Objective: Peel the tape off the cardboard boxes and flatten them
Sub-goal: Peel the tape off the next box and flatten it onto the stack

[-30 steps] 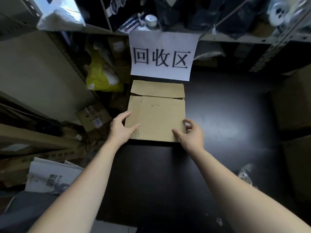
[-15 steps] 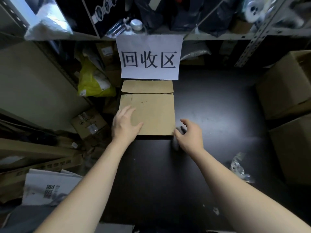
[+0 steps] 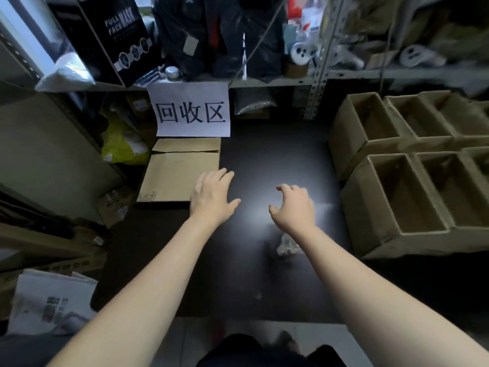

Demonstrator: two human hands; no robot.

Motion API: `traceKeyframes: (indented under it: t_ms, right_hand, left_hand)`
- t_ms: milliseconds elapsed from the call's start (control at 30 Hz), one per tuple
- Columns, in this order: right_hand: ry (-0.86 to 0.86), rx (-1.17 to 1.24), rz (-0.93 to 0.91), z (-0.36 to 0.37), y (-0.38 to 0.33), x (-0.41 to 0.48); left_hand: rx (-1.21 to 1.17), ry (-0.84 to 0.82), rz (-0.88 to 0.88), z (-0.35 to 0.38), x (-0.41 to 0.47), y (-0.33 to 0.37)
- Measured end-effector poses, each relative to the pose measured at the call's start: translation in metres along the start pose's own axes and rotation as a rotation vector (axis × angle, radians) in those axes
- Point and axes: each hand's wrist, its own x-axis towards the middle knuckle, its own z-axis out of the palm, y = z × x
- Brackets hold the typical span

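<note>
A flattened brown cardboard box (image 3: pixel 177 173) lies on the dark table (image 3: pixel 264 282) at the back left, under a white paper sign. My left hand (image 3: pixel 213 198) hovers over the box's near right corner, fingers spread, holding nothing. My right hand (image 3: pixel 293 207) is over bare table to the right, fingers curled apart and empty. Several open cardboard boxes (image 3: pixel 402 202) stand upright at the right side of the table. A crumpled wad of clear tape (image 3: pixel 287 246) lies just under my right wrist.
The white sign (image 3: pixel 190 112) with black characters hangs from a metal shelf (image 3: pixel 277 80) crowded with bags and a black mask box. Left of the table are a yellow bag (image 3: pixel 121 144), small cartons and flat cardboard. A white printed bag (image 3: pixel 50 303) sits at lower left.
Both hands have let go of the flattened box and shifted right across the table. The view has swung right, bringing the open boxes into sight.
</note>
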Motion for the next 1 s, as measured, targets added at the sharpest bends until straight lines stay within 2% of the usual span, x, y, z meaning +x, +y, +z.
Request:
traceKeyframes:
  t_ms: [233, 467, 733, 1000]
  right_hand:
    - [-0.003, -0.006, -0.023, -0.038, 0.06, -0.038]
    - [0.015, 0.05, 0.055, -0.046, 0.089, -0.074]
    - [-0.013, 0.11, 0.254, -0.037, 0.118, -0.124]
    - [0.098, 0.085, 0.51, -0.043, 0.148, -0.157]
  left_hand:
    - [0.083, -0.027, 0.032, -0.001, -0.025, 0.091]
    - [0.107, -0.063, 0.162, 0.011, -0.034, 0.131]
    - [0.058, -0.13, 0.352, 0.035, -0.036, 0.142]
    - [0.01, -0.177, 0.5, 0.055, -0.021, 0.157]
